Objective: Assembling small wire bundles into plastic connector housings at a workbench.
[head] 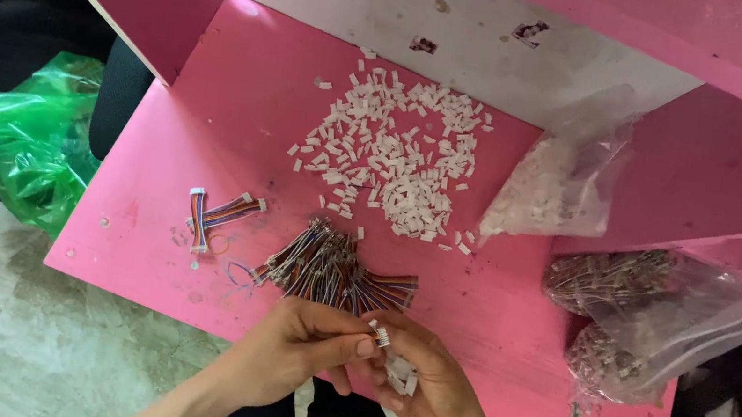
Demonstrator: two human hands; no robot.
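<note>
Assembly step, by the look of it: left hand point(303, 342) and right hand point(425, 385) pinch one small white plastic connector housing point(382, 336) at the near edge of the pink table point(241, 117). Multicoloured wire bundle point(335, 270) lies just beyond; the next wire needs careful alignment.

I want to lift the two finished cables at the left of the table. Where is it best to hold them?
Grip the finished cables at the flat wire middle, from above. The white plugs at the ends look small and harder to pinch.
</note>
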